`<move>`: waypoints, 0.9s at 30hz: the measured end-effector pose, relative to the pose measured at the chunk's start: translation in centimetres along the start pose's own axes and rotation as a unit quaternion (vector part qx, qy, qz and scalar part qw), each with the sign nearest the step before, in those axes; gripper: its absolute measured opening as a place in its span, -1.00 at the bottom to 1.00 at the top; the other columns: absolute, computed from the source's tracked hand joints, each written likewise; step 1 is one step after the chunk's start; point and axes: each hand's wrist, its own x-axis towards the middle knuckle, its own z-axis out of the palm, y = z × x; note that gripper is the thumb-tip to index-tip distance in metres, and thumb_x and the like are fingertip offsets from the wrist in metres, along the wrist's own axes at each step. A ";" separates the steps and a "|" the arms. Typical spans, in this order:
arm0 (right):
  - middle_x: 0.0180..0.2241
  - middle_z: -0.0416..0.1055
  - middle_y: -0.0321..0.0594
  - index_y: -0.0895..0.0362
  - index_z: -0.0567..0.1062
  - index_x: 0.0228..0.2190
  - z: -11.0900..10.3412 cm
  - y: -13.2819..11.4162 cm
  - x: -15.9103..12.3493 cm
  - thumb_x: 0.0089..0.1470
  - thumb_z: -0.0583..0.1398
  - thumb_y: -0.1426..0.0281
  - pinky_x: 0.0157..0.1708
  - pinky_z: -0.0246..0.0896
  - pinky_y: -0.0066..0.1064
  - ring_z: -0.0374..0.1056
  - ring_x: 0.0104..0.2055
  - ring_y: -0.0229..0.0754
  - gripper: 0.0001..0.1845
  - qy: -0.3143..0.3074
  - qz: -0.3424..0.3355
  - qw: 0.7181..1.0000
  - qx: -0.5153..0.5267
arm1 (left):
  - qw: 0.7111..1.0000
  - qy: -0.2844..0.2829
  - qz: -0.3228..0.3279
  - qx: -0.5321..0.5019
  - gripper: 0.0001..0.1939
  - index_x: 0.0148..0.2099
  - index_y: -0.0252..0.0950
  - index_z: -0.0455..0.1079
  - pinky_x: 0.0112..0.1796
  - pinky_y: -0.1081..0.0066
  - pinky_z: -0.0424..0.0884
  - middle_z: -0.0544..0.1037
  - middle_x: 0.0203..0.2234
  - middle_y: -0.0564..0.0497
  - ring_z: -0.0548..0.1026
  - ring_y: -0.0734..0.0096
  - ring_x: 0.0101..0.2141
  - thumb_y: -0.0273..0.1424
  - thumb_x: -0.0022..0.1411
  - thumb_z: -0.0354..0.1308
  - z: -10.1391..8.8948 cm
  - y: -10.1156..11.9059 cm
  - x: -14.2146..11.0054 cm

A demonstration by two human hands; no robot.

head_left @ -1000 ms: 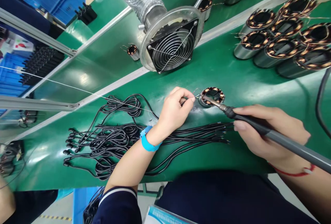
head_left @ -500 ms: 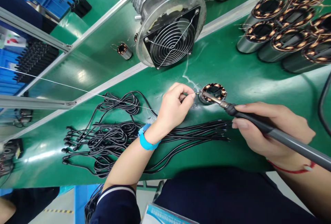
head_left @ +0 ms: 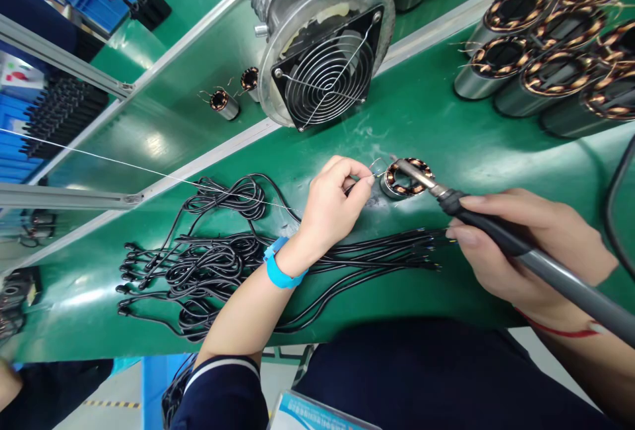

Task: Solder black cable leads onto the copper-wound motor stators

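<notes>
My left hand (head_left: pixel 340 193) pinches the end of a black cable, its thin wires poking out toward a motor stator (head_left: pixel 391 186). This stator is a short metal cylinder with a ring of copper windings, standing on the green bench. In my right hand (head_left: pixel 526 245) is a soldering iron (head_left: pixel 501 228), the fingers wrapped round its dark grip. The iron's metal tip passes over the stator's rim and stays a little apart from the wires at my left fingertips. Beneath my left forearm lie several black cables (head_left: pixel 213 268), coiled, their stripped ends pointing right.
A fume extractor fan (head_left: pixel 325 83) on a silver flexible duct hangs behind the stator. Several larger stators (head_left: pixel 516 96) crowd the right back. Two small stators (head_left: pixel 224 104) stand behind the metal rail. A thin white cord (head_left: pixel 149 172) crosses the left side, near an aluminium frame (head_left: pixel 74 198).
The iron's tip has lifted up and away from the wires at my left fingertips. The smoke has thinned and spread. My left hand stays almost still.
</notes>
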 end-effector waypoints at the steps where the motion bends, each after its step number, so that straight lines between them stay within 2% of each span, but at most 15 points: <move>1: -0.40 0.53 -0.26 0.02 0.47 -0.03 -0.2 -0.1 0.3 0.18 0.26 0.48 -0.53 0.33 -0.43 0.41 -0.51 -0.25 -0.68 -0.013 -0.002 1.000 -0.014 | 1.000 0.000 -0.001 0.002 -0.89 -0.36 -0.30 0.39 -0.40 0.47 0.29 0.44 -0.42 0.08 0.30 0.59 -0.49 -0.57 0.22 0.17 0.0 0.0 0.0; 6: -0.22 0.57 -0.23 -0.03 0.42 0.11 -1.1 -0.8 2.2 0.30 0.18 0.35 -0.36 0.40 -0.37 0.50 -0.33 -0.16 -0.64 -0.095 -0.011 0.991 -0.089 | 1.000 -0.002 -0.009 0.014 -0.89 -0.36 -0.29 0.39 -0.40 0.48 0.29 0.44 -0.43 0.08 0.31 0.57 -0.49 -0.55 0.22 0.17 0.0 0.2 0.0; 8: -0.16 0.59 -0.28 -0.09 0.37 0.18 -1.1 -0.9 3.1 0.35 0.13 0.30 -0.36 0.40 -0.34 0.52 -0.29 -0.13 -0.61 -0.114 0.014 0.989 -0.098 | 1.000 0.000 -0.010 0.014 -0.89 -0.36 -0.29 0.39 -0.41 0.49 0.29 0.45 -0.42 0.08 0.31 0.57 -0.48 -0.55 0.22 0.17 0.0 0.3 0.1; 11: -0.15 0.60 -0.35 -0.11 0.36 0.19 -0.4 -0.6 4.0 0.35 0.12 0.32 -0.29 0.41 -0.32 0.54 -0.25 -0.12 -0.60 -0.109 0.072 0.988 -0.081 | 1.000 0.001 -0.012 0.015 -0.89 -0.36 -0.29 0.40 -0.41 0.49 0.29 0.45 -0.42 0.08 0.31 0.57 -0.48 -0.56 0.22 0.18 0.0 0.4 0.1; 16: -0.09 0.57 -0.21 -0.03 0.34 0.19 1.7 0.5 3.6 0.26 0.18 0.38 -0.10 0.40 -0.16 0.50 -0.06 0.01 -0.52 -0.120 0.067 0.990 -0.044 | 1.000 -0.001 -0.014 0.011 -0.89 -0.36 -0.30 0.40 -0.41 0.49 0.28 0.44 -0.42 0.09 0.30 0.59 -0.49 -0.57 0.21 0.18 -0.1 0.4 0.1; 23: -0.14 0.59 -0.27 -0.09 0.34 0.17 2.4 0.6 2.5 0.25 0.17 0.46 -0.02 0.39 -0.12 0.52 -0.10 -0.04 -0.51 -0.094 0.086 0.991 -0.032 | 1.000 -0.008 -0.019 0.006 -0.90 -0.36 -0.30 0.39 -0.43 0.50 0.29 0.45 -0.40 0.08 0.29 0.61 -0.52 -0.55 0.22 0.17 0.1 0.2 0.1; 25: -0.16 0.60 -0.29 -0.09 0.34 0.18 2.2 0.6 2.7 0.26 0.17 0.47 0.01 0.39 -0.14 0.52 -0.09 -0.05 -0.51 -0.073 0.085 0.993 -0.027 | 1.000 -0.012 -0.002 0.015 -0.90 -0.34 -0.30 0.39 -0.38 0.48 0.34 0.49 -0.35 0.03 0.37 0.55 -0.44 -0.55 0.23 0.15 0.0 0.3 0.0; 27: -0.18 0.61 -0.31 -0.09 0.36 0.19 1.8 0.8 2.9 0.27 0.18 0.47 0.00 0.39 -0.20 0.52 -0.09 -0.07 -0.51 -0.049 0.076 0.996 -0.027 | 0.999 0.000 0.021 0.036 -0.94 -0.29 -0.29 0.41 -0.27 0.44 0.41 0.53 -0.22 -0.04 0.47 0.44 -0.25 -0.54 0.23 0.15 -0.9 0.2 0.0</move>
